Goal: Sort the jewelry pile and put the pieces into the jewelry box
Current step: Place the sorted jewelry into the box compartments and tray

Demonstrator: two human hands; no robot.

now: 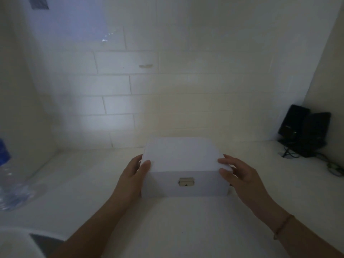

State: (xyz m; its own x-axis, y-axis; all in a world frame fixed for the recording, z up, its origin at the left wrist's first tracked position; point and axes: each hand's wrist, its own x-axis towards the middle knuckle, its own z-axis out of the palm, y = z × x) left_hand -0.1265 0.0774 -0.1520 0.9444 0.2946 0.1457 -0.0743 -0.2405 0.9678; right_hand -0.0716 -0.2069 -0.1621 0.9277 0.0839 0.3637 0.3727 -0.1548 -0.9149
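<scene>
My left hand (135, 174) grips the jewelry box (183, 164) at its nine o'clock side, thumb curled over the lid's near corner. My right hand (240, 174) is at the three o'clock side with fingers loosely spread, fingertips touching the lid edge, not clamped round it. The box sits shut on the white table (176, 229), dead centre in front of me, its metal clasp (186, 181) facing six o'clock and seemingly latched. I see no jewelry pile anywhere. The light is dim, so small pieces may be easy to miss. If I lift the lid without freeing the clasp, the box could tip or skid. A plastic bottle (11, 183) lies at nine o'clock, dark speakers (305, 129) at two o'clock.
</scene>
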